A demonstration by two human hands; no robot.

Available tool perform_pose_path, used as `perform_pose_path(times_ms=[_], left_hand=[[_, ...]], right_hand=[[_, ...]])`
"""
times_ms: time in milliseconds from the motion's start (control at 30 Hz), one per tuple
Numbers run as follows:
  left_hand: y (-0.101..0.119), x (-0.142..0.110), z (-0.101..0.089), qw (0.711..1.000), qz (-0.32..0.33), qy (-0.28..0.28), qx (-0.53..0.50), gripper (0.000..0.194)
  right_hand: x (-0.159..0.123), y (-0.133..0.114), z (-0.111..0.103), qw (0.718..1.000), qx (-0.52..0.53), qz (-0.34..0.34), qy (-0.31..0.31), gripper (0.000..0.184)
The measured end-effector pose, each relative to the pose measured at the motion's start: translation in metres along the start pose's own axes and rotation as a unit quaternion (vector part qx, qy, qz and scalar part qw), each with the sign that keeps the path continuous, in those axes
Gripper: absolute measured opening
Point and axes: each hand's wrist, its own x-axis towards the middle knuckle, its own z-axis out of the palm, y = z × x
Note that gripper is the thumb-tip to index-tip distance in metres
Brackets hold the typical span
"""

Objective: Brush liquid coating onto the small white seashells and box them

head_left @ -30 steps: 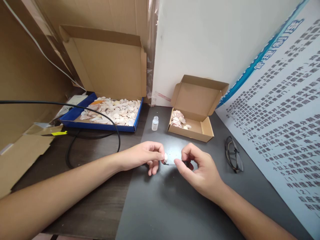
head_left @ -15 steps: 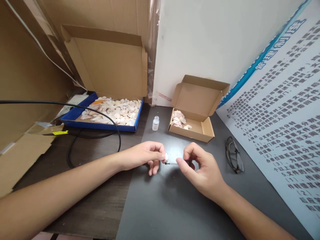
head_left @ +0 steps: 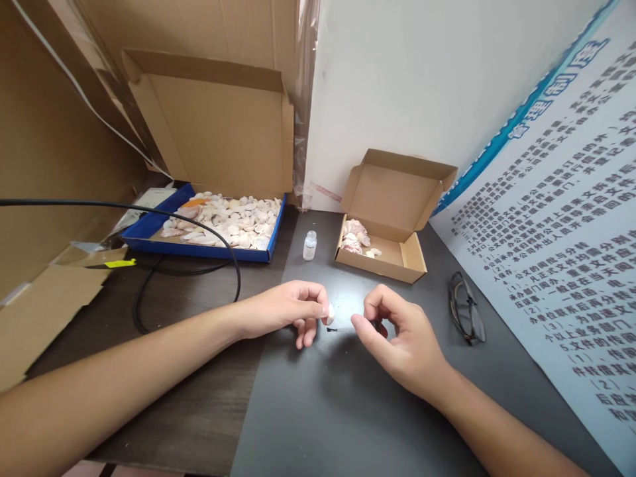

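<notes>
Between the thumb and forefinger of my left hand (head_left: pixel 298 310) is a small white seashell (head_left: pixel 330 315), with the other fingers curled loosely below. My right hand (head_left: pixel 400 331) pinches the dark cap end of a small applicator brush, mostly covered by the fingers. Its thin stem points left, and the dark brush tip (head_left: pixel 332 330) sits just below the shell, slightly apart from it. Beyond my left hand, a small clear glass bottle (head_left: pixel 309 246) with a white label stands upright without a cap on the dark mat (head_left: pixel 298 411).
An open blue-sided box (head_left: pixel 209 253) full of shells stands at the back left, with a black cable (head_left: pixel 237 281) looping in front. A smaller open cardboard box (head_left: pixel 380 268) at the back right holds several shells. Glasses (head_left: pixel 464 308) lie at right, near a printed poster (head_left: pixel 561 218).
The brush tip has shifted slightly down from the shell, leaving a small gap. My hands have otherwise barely moved, and both still hold the same things.
</notes>
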Motion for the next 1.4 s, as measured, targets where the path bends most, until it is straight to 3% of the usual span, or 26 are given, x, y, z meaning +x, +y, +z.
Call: perform_pose_path(times_ms=[500,967,1233,1400], left_hand=[[0.0007,-0.0009,0.0012,1.0,0.0,0.003,0.01,0.025],[0.0012,-0.0007,0.0016,1.0,-0.004,0.002,-0.001,0.027],[-0.0006,-0.0001,-0.0005,0.999,0.007,0.001,-0.037,0.026],[-0.0009,0.0002,-0.0024,0.996,0.019,0.006,-0.082,0.025]], right_hand=[[-0.0002,-0.0006,-0.0002,0.998,-0.006,-0.03,0.058,0.022],[-0.0025,-0.0018,0.0012,0.995,-0.041,-0.068,0.055,0.025],[-0.0044,0.0017,-0.0014,0.996,0.014,-0.056,0.062,0.023],[-0.004,0.0033,-0.0037,0.992,0.042,-0.105,0.059,0.019]])
